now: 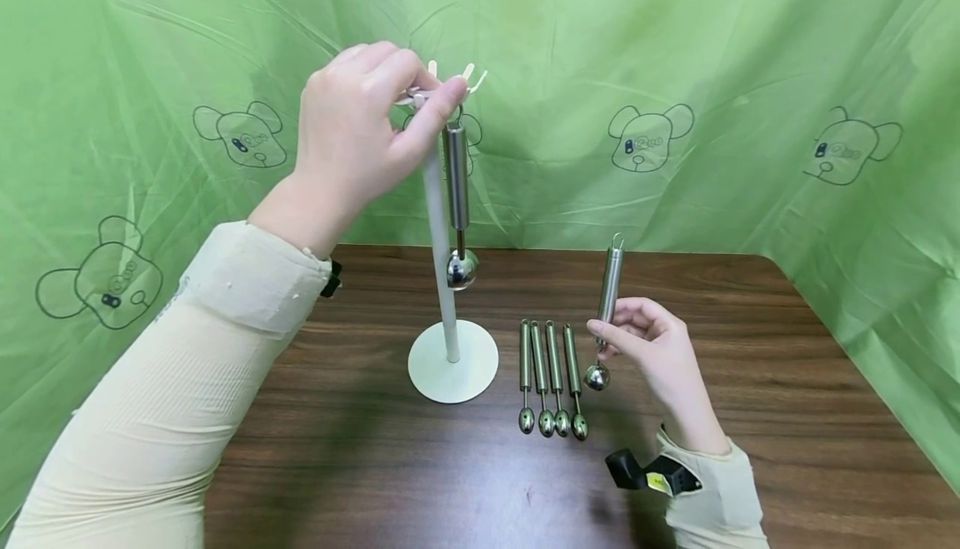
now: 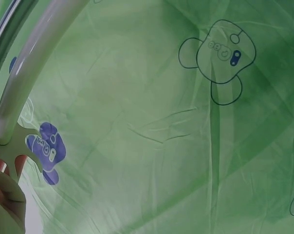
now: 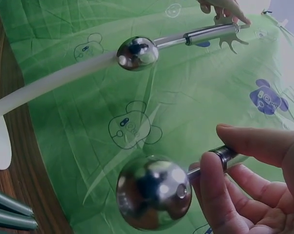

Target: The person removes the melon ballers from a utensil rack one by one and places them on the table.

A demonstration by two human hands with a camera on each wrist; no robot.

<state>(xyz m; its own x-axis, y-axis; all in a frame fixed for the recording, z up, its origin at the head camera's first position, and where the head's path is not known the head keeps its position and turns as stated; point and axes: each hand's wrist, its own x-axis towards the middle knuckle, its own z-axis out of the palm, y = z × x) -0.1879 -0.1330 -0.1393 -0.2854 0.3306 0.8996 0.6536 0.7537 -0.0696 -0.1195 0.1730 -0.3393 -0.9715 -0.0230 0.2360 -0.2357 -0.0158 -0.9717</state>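
At the top of a white stand (image 1: pixel 437 232), my left hand (image 1: pixel 360 124) holds the hooked crown between thumb and fingers. From one of the hooks hangs a steel melon baller (image 1: pixel 457 182), its round scoop low beside the pole. My right hand (image 1: pixel 663 357) pinches a second melon baller (image 1: pixel 611 278) low on its handle, loop end up and scoop down, to the right of the stand. In the right wrist view its scoop (image 3: pixel 152 195) shows large below the hanging one. The left wrist view catches only a few fingers (image 2: pixel 8 200) under the crown (image 2: pixel 20 146).
Several smaller steel scoops (image 1: pixel 551 366) lie side by side on the brown wooden table (image 1: pixel 787 382), between the stand's round base (image 1: pixel 431 378) and my right hand. A green curtain (image 1: pixel 547 24) printed with bear heads encloses the back and sides.
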